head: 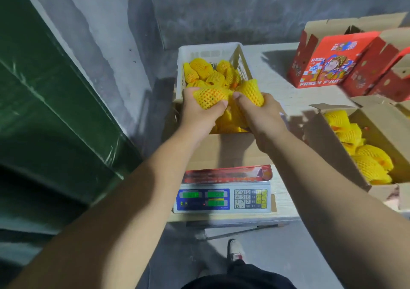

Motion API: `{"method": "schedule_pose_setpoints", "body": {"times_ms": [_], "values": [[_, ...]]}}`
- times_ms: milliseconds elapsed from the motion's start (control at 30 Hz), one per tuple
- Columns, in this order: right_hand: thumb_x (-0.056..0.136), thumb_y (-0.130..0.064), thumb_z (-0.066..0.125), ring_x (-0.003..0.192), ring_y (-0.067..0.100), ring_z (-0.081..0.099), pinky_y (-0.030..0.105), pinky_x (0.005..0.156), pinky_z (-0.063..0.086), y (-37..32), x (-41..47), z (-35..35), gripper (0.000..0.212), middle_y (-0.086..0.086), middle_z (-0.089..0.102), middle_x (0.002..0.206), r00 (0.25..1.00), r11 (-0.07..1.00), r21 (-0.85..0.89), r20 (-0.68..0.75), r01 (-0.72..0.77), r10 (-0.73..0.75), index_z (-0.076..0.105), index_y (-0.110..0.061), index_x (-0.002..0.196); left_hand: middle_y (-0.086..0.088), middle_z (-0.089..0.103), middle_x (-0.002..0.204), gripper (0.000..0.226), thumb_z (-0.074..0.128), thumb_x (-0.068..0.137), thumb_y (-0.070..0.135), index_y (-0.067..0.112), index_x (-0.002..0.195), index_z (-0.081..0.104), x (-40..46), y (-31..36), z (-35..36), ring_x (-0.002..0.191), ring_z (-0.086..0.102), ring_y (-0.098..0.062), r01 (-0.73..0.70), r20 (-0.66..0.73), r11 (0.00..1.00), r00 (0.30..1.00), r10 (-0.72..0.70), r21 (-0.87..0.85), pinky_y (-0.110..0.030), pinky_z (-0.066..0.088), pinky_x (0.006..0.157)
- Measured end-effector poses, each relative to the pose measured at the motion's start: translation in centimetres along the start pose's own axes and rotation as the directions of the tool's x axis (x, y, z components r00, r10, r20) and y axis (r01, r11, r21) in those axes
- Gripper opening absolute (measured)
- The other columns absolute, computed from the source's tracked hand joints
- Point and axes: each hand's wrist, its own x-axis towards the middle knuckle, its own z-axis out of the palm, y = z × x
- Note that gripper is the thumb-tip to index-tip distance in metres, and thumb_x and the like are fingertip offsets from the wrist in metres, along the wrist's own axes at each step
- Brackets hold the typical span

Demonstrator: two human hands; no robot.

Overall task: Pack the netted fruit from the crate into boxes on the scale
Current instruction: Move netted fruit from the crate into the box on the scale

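A white plastic crate [208, 50] at the back of the table holds several fruits in yellow foam nets [205, 70]. In front of it an open cardboard box [224, 149] sits on the digital scale [223, 200], with netted fruit inside at its far end. My left hand [197, 109] grips one netted fruit [209, 97] above the box's far edge. My right hand [260, 115] grips a second netted fruit [251, 92] beside it. Both hands hover between crate and box.
A second open cardboard box [328, 137] with netted fruit stands on the right. Red printed fruit cartons [332, 64] stand at the back right. A green tarp-covered bulk [44, 111] fills the left. Grey wall lies behind; my shoe [236, 250] is on the floor below the table.
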Motion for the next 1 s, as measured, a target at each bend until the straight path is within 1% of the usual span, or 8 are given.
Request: {"method": "schedule_pose_setpoints", "body": {"times_ms": [200,300,367,500,600,733,833,1000], "values": [[0.054,-0.079,0.079,0.099,0.026,0.073,0.051,0.088,0.061,-0.6,0.5,-1.2,0.076,-0.003,0.074,0.104,0.998,0.999,0.007,0.039,-0.045,0.045,0.061,-0.033,0.112,0.022,0.044,0.105,0.060,0.082,0.086,0.040,0.034,0.127,0.038,0.3,0.6,-0.3,0.099,0.064,-0.013,0.026,0.049,0.999,0.998,-0.027,0.021,-0.012,0.052,0.052],[0.057,-0.067,0.083,0.089,0.017,0.076,0.045,0.081,0.064,-0.7,0.2,-1.3,0.067,-0.001,0.075,0.099,1.000,0.996,0.091,0.002,0.002,-0.002,0.062,-0.028,0.107,0.016,0.053,0.122,0.070,0.081,0.089,0.040,0.027,0.144,0.039,0.4,1.2,-0.7,0.117,0.061,-0.017,-0.009,0.159,0.993,0.987,-0.010,0.118,-0.024,0.060,0.081],[0.060,-0.062,0.081,0.082,0.006,0.074,0.039,0.077,0.064,-0.9,-0.4,-1.3,0.062,-0.005,0.073,0.095,0.997,0.996,0.071,-0.052,0.062,-0.058,0.059,-0.027,0.106,0.005,0.045,0.155,0.085,0.076,0.091,0.048,0.029,0.160,0.029,0.5,2.0,-1.4,0.140,0.046,-0.019,-0.044,0.271,0.962,0.962,-0.031,0.268,-0.033,0.045,0.108],[0.072,-0.055,0.080,0.089,0.007,0.069,0.047,0.088,0.060,-0.7,-2.5,-1.1,0.057,-0.010,0.067,0.098,0.977,0.979,-0.096,-0.097,0.179,-0.188,0.052,-0.027,0.113,0.006,0.045,0.158,0.060,0.067,0.099,0.039,0.029,0.154,0.046,-0.2,2.6,-4.0,0.145,0.042,-0.015,-0.135,0.258,0.937,0.965,0.051,0.322,-0.033,0.039,0.113],[0.074,-0.054,0.080,0.097,0.011,0.069,0.046,0.089,0.059,-0.9,-4.5,0.3,0.063,-0.005,0.069,0.105,0.968,0.958,-0.149,-0.012,0.245,-0.250,0.054,-0.023,0.121,0.010,0.062,0.139,0.046,0.065,0.100,0.037,0.028,0.145,0.056,-2.2,2.1,-6.5,0.125,0.060,-0.006,-0.109,0.293,0.972,0.955,0.045,0.208,-0.026,0.051,0.096],[0.084,-0.041,0.082,0.077,-0.011,0.063,0.019,0.070,0.055,-0.9,-7.2,2.4,0.049,-0.016,0.067,0.093,0.927,0.923,-0.124,0.146,0.363,-0.345,0.060,-0.020,0.122,0.012,0.066,0.127,0.041,0.063,0.104,0.026,0.015,0.143,0.059,-5.1,1.4,-8.9,0.092,0.065,0.017,-0.101,0.380,0.990,0.923,0.056,0.102,-0.008,0.052,0.078],[0.087,-0.036,0.081,0.077,-0.012,0.062,0.015,0.068,0.052,-1.1,-8.7,3.5,0.046,-0.014,0.067,0.095,0.908,0.914,-0.099,0.195,0.394,-0.370,0.060,-0.018,0.124,0.004,0.058,0.148,0.036,0.060,0.105,0.019,0.011,0.140,0.063,-6.5,1.4,-10.3,0.094,0.061,0.017,-0.124,0.350,0.989,0.933,0.087,0.083,-0.008,0.052,0.085],[0.089,-0.036,0.079,0.081,-0.001,0.064,0.026,0.071,0.057,-2.0,-10.2,4.1,0.046,-0.010,0.066,0.095,0.889,0.910,-0.083,0.269,0.406,-0.372,0.056,-0.017,0.124,0.004,0.061,0.141,0.036,0.060,0.105,0.019,0.012,0.141,0.061,-7.6,1.7,-11.3,0.100,0.059,0.013,-0.141,0.293,0.984,0.951,0.103,0.110,-0.006,0.049,0.080]]}}
